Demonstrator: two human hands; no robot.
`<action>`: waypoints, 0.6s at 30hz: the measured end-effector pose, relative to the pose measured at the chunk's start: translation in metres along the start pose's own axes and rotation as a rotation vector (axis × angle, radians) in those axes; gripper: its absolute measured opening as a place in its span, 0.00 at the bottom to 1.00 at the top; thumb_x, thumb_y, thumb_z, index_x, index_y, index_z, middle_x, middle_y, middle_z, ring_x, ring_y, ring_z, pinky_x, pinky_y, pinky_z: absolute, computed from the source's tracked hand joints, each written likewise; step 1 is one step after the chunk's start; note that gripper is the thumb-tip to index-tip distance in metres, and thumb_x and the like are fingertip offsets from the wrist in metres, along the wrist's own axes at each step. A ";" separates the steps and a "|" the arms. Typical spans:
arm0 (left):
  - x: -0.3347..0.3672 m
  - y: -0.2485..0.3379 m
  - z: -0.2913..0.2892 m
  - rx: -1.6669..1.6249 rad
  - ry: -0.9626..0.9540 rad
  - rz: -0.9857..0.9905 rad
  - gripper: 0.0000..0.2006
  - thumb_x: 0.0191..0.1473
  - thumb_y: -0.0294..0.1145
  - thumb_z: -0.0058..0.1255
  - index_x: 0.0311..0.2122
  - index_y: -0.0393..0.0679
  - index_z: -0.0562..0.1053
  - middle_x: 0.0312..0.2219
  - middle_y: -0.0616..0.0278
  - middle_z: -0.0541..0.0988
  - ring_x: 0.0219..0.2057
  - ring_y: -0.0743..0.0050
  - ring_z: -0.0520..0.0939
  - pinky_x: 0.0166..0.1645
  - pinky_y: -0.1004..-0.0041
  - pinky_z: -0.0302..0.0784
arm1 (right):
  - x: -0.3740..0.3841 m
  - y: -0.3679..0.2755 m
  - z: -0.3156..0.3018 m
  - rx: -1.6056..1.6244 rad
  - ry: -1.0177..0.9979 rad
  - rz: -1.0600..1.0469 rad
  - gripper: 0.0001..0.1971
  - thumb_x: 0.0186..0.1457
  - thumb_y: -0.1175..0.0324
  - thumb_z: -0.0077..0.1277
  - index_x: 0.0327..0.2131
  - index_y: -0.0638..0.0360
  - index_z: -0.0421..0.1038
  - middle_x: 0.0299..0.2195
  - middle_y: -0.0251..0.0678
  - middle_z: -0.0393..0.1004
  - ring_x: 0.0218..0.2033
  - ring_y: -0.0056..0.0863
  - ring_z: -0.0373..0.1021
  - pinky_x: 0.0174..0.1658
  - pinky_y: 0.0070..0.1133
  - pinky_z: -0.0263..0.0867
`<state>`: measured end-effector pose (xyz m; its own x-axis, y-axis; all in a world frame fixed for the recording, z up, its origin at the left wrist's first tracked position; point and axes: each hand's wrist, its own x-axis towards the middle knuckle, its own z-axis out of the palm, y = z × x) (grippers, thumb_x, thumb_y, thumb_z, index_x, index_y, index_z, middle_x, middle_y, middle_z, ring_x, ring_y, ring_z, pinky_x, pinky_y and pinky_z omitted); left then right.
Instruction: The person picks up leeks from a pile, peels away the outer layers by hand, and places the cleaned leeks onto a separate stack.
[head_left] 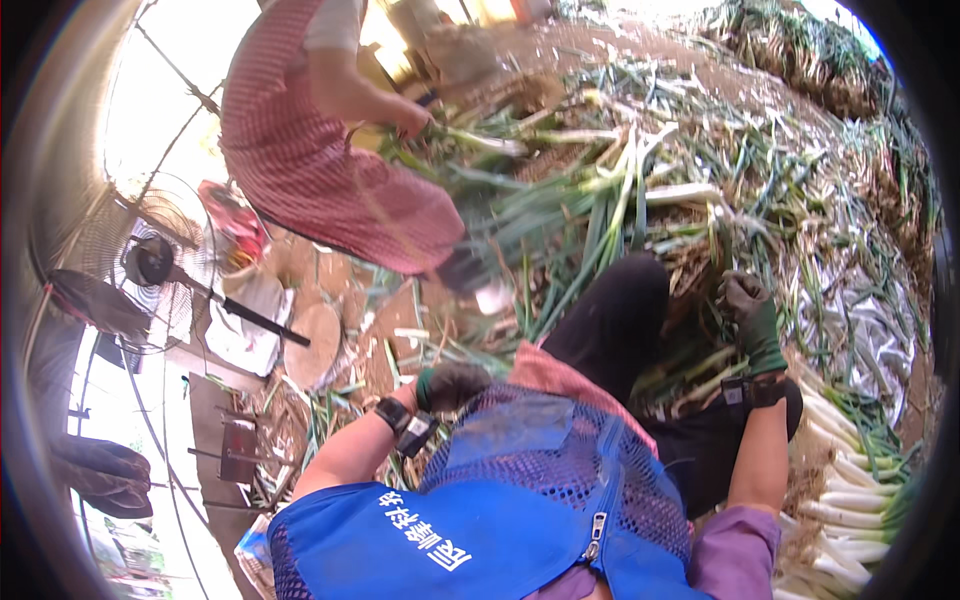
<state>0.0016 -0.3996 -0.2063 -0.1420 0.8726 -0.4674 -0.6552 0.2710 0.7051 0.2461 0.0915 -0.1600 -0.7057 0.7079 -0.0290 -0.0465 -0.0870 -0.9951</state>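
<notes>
My right hand point(750, 305), in a grey and green glove, is closed beyond my right knee, above a heap of loose leaves and stalks. What it grips, if anything, is too hidden to name. Close by its far side lies a leek point(685, 193) with a thick white stalk. My left hand point(455, 385), also gloved, hangs low beside my blue vest. Its fingers are turned away and blurred. In front of my knees spread long green leek leaves point(590, 220), partly smeared by motion.
At the far left a person in a red checked apron point(340, 170) reaches a hand toward the leeks. A standing fan point(150, 262) and a round stool point(313, 345) are at left. Trimmed leeks point(850, 500) lie in rows near right. Leaf litter point(760, 150) covers the ground.
</notes>
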 end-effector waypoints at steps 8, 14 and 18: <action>-0.008 0.000 -0.006 0.235 -0.114 0.038 0.10 0.56 0.19 0.42 0.42 0.37 0.73 0.39 0.61 0.76 0.42 0.72 0.76 0.53 0.74 0.69 | 0.040 -0.011 0.021 0.294 0.041 -0.048 0.08 0.55 0.65 0.53 0.35 0.57 0.74 0.26 0.26 0.73 0.24 0.18 0.70 0.29 0.17 0.68; -0.017 0.021 0.010 0.052 0.070 -0.154 0.12 0.58 0.31 0.45 0.44 0.37 0.73 0.40 0.61 0.78 0.44 0.72 0.76 0.54 0.71 0.68 | 0.093 0.185 0.004 0.198 0.193 0.014 0.05 0.54 0.67 0.52 0.33 0.56 0.73 0.23 0.33 0.74 0.21 0.26 0.70 0.24 0.23 0.68; 0.000 0.041 0.036 -0.021 -0.039 -0.067 0.15 0.56 0.37 0.48 0.45 0.38 0.72 0.42 0.61 0.78 0.46 0.69 0.76 0.57 0.68 0.64 | 0.092 0.292 -0.039 -0.225 0.113 0.108 0.02 0.51 0.72 0.51 0.29 0.57 0.69 0.18 0.37 0.71 0.16 0.30 0.68 0.19 0.26 0.66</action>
<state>0.0014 -0.3742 -0.1580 -0.0688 0.8679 -0.4920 -0.6781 0.3210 0.6612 0.1957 0.1585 -0.4568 -0.6139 0.7778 -0.1343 0.1920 -0.0179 -0.9812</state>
